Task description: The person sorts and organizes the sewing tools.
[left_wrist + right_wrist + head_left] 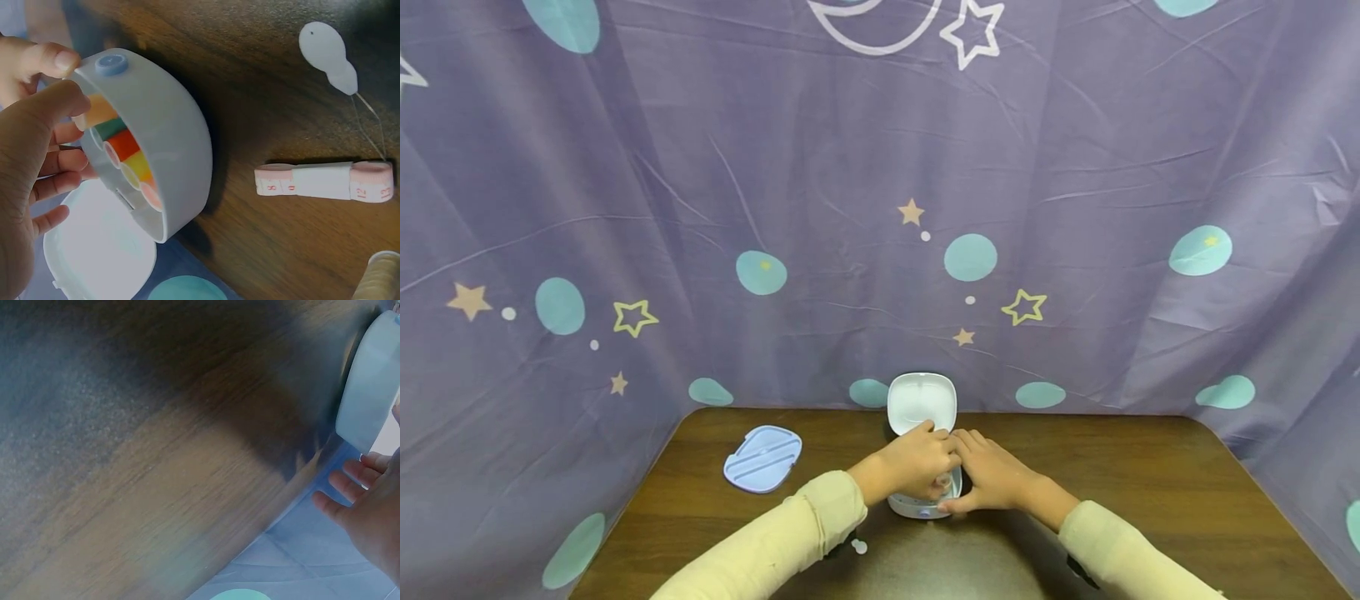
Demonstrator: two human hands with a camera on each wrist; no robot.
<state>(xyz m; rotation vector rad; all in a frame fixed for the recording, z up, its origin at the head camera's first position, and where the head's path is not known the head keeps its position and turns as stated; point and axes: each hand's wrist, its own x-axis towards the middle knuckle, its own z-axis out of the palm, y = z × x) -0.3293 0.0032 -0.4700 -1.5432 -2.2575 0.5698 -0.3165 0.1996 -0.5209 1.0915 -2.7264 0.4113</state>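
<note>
A white case with a blue button stands on the table, its white lid raised at the back. Several coloured thread spools lie in a row inside, among them a red one and a green one. My left hand is over the case and pinches a peach thread spool at the row's front end. My right hand holds the case from its right side, the thumb at the front rim near the button and the fingers toward the back.
A light blue tray-like insert lies on the table to the left. Near the case are a rolled pink tape measure, a needle threader and a beige spool. A purple patterned curtain hangs behind the table's far edge.
</note>
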